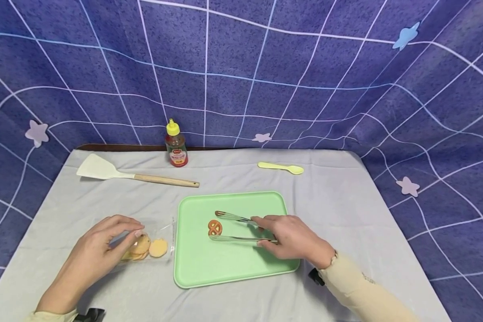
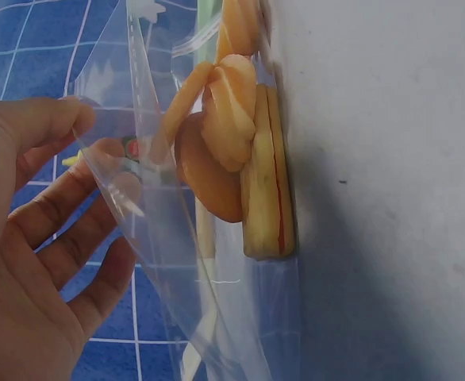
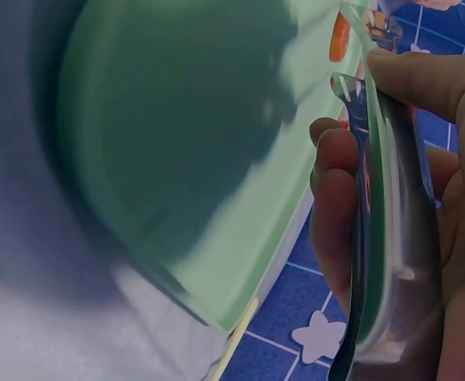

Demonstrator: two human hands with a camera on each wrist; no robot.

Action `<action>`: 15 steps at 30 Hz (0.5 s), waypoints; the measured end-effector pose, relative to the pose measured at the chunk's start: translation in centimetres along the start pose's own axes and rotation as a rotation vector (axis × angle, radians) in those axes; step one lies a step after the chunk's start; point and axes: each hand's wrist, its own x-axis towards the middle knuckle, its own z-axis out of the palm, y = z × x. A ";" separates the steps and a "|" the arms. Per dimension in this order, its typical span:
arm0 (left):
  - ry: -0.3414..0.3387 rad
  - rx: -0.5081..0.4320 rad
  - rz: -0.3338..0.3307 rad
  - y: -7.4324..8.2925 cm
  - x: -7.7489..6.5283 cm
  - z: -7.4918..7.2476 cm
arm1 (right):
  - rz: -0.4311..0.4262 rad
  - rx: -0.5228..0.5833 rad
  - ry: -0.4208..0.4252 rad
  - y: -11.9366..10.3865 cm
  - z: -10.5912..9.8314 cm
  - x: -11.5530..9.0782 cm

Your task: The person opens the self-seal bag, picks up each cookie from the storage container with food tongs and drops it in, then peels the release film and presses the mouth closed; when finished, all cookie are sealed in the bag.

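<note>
My left hand (image 1: 100, 246) pinches the edge of a clear plastic bag (image 2: 149, 230) between thumb and finger. Cookies (image 1: 158, 247) lie in the bag, several of them overlapping; the left wrist view shows round, swirled and layered ones (image 2: 268, 182). My right hand (image 1: 291, 235) grips metal tongs (image 1: 241, 239) above a light green tray (image 1: 233, 273), their two arms spread apart. A small brown pretzel (image 1: 215, 227) lies on the tray between the tong tips. Whether the tips touch the pretzel cannot be told.
Behind the bag lies a white spatula (image 1: 98, 168) with a wooden handle. A sauce bottle (image 1: 177, 145) with a yellow cap stands at the back edge. A yellow spoon (image 1: 281, 167) rests beyond the tray. Blue gridded cloth (image 1: 233, 58) hangs around the table.
</note>
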 end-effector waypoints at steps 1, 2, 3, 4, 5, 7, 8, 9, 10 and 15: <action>0.000 -0.001 -0.002 0.0 0.0 0.0 | 0.001 -0.002 -0.001 0.0 0.0 0.1; 0.001 0.001 -0.001 0.0 0.0 0.0 | 0.001 -0.004 -0.001 0.0 0.0 0.1; 0.002 0.001 -0.001 0.0 0.0 0.0 | -0.001 -0.005 0.000 -0.1 0.1 0.2; 0.003 0.002 0.000 0.0 0.0 0.0 | -0.004 -0.007 0.001 0.0 0.1 0.3; 0.004 0.003 0.001 0.0 0.0 0.0 | -0.009 -0.009 0.002 0.0 0.1 0.3; 0.005 0.006 0.003 0.0 0.0 0.0 | -0.018 -0.011 0.004 0.0 0.2 0.4; 0.005 0.006 0.003 0.0 0.0 0.0 | -0.022 -0.010 0.004 0.0 0.3 0.5; 0.004 0.004 0.001 0.0 0.0 0.0 | -0.025 -0.006 0.003 0.0 0.3 0.5; 0.004 0.004 0.001 0.0 0.0 0.0 | -0.027 -0.003 0.002 0.0 0.4 0.5; 0.001 0.001 -0.001 -0.1 -0.1 -0.1 | -0.035 0.015 -0.001 0.0 0.5 0.6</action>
